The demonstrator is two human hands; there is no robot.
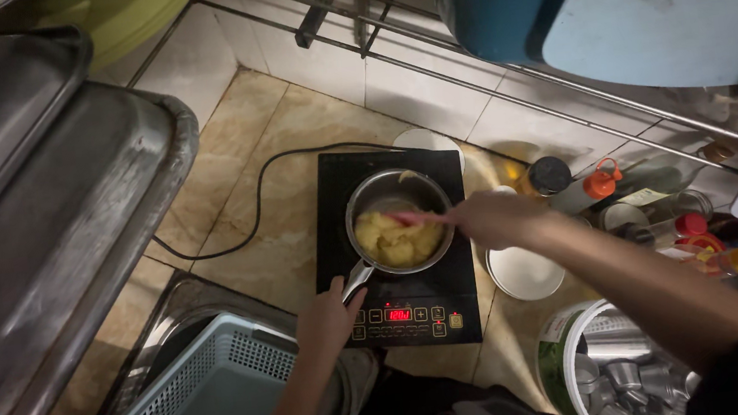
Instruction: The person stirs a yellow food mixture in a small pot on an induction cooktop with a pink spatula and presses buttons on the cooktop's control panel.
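A small steel saucepan (399, 223) of lumpy yellow mash sits on the black induction cooker (395, 245). The left hand (330, 315) clenches the pan's handle, which points toward the person. From the pan's right, the right hand (492, 218) grasps a reddish spatula (415, 217), lying crosswise over the mash.

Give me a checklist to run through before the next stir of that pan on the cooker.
1. Left hand on the pan handle: ok.
2. Right hand gripping the red spatula: ok.
3. Spatula tip in the yellow mash: ok.
4. Saucepan sitting on the induction cooker: ok.
5. Cooker display lit: ok.
6. Mash sticking to the pan bottom: cannot tell.
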